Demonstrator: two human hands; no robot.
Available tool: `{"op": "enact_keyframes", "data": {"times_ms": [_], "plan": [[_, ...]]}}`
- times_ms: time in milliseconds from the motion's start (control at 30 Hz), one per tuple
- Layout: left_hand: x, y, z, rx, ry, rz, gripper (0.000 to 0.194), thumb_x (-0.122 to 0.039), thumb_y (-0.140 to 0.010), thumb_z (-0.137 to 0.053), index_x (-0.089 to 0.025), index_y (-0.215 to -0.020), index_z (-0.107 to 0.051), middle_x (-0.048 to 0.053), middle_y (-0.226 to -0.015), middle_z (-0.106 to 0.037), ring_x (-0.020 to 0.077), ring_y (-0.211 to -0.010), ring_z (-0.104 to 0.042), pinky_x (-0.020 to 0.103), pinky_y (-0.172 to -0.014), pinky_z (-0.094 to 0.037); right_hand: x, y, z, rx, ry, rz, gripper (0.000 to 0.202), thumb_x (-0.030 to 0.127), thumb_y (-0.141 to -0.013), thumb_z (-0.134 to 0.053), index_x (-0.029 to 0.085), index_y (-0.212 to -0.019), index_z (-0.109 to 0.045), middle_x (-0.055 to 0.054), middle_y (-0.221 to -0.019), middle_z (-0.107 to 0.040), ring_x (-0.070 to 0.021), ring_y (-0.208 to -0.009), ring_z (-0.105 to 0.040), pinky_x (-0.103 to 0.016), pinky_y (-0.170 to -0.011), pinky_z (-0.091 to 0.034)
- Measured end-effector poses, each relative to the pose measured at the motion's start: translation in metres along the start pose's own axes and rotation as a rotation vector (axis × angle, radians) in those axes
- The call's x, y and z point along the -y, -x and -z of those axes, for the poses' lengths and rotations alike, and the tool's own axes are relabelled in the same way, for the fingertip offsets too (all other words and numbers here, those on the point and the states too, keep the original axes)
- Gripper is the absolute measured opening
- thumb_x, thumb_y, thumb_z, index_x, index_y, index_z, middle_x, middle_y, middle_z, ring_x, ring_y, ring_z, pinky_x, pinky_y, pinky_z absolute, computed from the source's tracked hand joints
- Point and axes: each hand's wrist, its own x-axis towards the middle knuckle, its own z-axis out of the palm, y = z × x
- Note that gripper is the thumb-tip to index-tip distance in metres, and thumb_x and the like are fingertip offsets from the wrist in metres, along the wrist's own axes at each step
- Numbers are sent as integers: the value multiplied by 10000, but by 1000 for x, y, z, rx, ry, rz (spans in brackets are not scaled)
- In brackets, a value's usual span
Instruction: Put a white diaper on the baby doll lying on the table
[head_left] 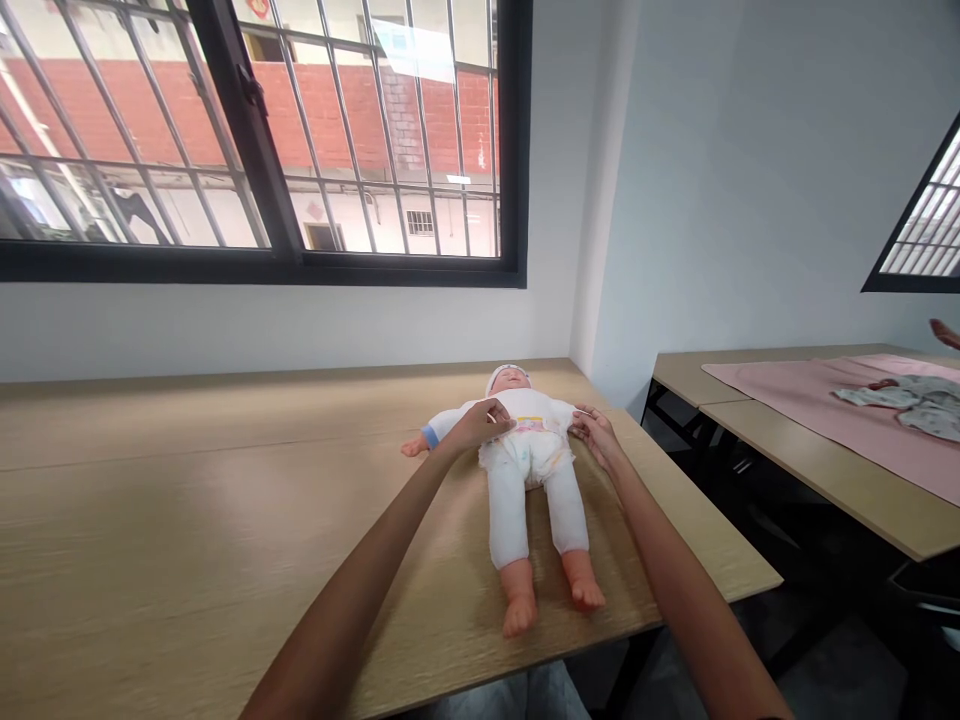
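Observation:
A baby doll (510, 510) lies on its back on the wooden table, head toward the wall and bare feet toward me. It wears a white top, a white cap and a diaper (534, 452) with a coloured band at the waist. My left hand (484, 422) is at the waist's left side, fingers bent and closed at the diaper's edge. At the doll's other side, my right hand (595, 435) has its fingers closed around the end of the white sleeve (561, 412); the doll's hand there is hidden. The other sleeve shows a blue cuff (430, 436).
The wooden table (187, 540) reaches to the wall under a barred window (375, 130). Across a gap on the right stands another table with a pink cloth (795, 395) and patterned baby clothes (919, 405). Part of a limb (945, 334) shows at the right edge.

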Motion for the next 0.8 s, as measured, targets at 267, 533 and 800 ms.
{"op": "enact_keyframes", "data": {"times_ms": [267,533,800], "plan": [[-9,6,-5,-46,6,-13,277,-426,-689,-632,-183,-735,-508,1,-761,-549,147,-694,-526,267,-639,-426,16,14,-22,129,361,232,478,377,-540,-814,187,-940,-632,1,-857,-559,-106,-727,-522,-217,-644,-450],[4,1,-2,-37,38,2,309,-470,-678,-611,-182,-707,-505,1,-710,-557,137,-634,-519,246,-581,-400,10,21,-31,158,478,282,505,529,-580,-749,169,-910,-619,4,-786,-553,-103,-635,-471,-233,-608,-416],[43,-8,-2,-95,-219,230,607,-595,-848,-248,-160,-617,-603,128,-649,-670,284,-727,-648,368,-747,-456,-11,11,-12,87,782,208,595,703,-789,-359,179,-589,-561,-65,-642,-637,-222,-709,-603,-352,-747,-470]]}}
